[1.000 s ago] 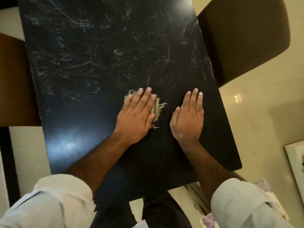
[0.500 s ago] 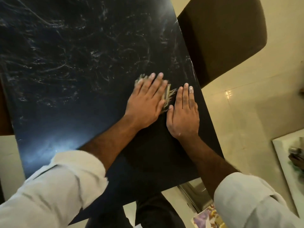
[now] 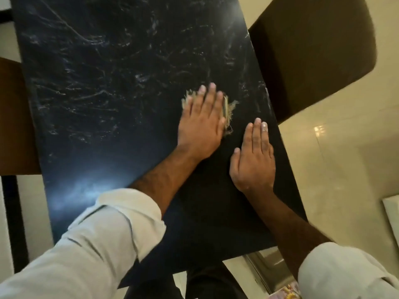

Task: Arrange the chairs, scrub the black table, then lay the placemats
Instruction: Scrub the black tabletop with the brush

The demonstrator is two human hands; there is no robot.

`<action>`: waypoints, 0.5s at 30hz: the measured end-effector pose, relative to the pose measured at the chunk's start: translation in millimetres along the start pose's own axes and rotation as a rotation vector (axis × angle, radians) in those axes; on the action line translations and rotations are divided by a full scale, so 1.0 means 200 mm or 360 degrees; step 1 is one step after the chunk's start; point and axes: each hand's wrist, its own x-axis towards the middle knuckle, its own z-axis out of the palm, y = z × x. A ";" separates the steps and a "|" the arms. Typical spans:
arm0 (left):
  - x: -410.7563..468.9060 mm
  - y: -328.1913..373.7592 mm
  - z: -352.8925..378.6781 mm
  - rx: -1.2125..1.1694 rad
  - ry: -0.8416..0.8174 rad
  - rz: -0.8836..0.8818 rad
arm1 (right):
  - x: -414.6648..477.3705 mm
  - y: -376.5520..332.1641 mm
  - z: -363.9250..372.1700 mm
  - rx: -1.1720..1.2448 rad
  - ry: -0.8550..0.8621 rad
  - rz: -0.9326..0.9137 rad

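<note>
The black table (image 3: 108, 83) fills most of the view, its top streaked with whitish soapy smears. My left hand (image 3: 201, 121) lies flat on a frayed, straw-coloured scrubber (image 3: 228, 108) and presses it onto the table near the right edge; only the scrubber's fringe shows around my fingers. My right hand (image 3: 253, 160) rests flat on the tabletop just right of and nearer than the left, fingers together, holding nothing. No placemats are in view.
A dark brown chair (image 3: 313, 50) stands at the table's right side, a brown chair (image 3: 15, 126) at its left. Cream tiled floor (image 3: 334, 158) lies to the right. A white-edged object (image 3: 391, 212) sits at the right border.
My left hand has slid the scrubber farther away across the table, ahead of my right hand, which stays flat on the top. The view has shifted slightly.
</note>
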 end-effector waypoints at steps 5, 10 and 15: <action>-0.44 -0.36 0.02 0.0039 -0.0088 -0.0190 | 0.00 -0.03 -0.02 -0.0052 0.0009 0.0038; -0.45 -0.75 -0.04 0.0038 -0.0035 -0.0522 | 0.00 -0.05 -0.01 -0.0058 0.0051 0.0020; -0.25 -0.58 -0.03 -0.0009 0.0051 -0.0506 | -0.01 -0.05 0.00 -0.0063 0.0048 0.0034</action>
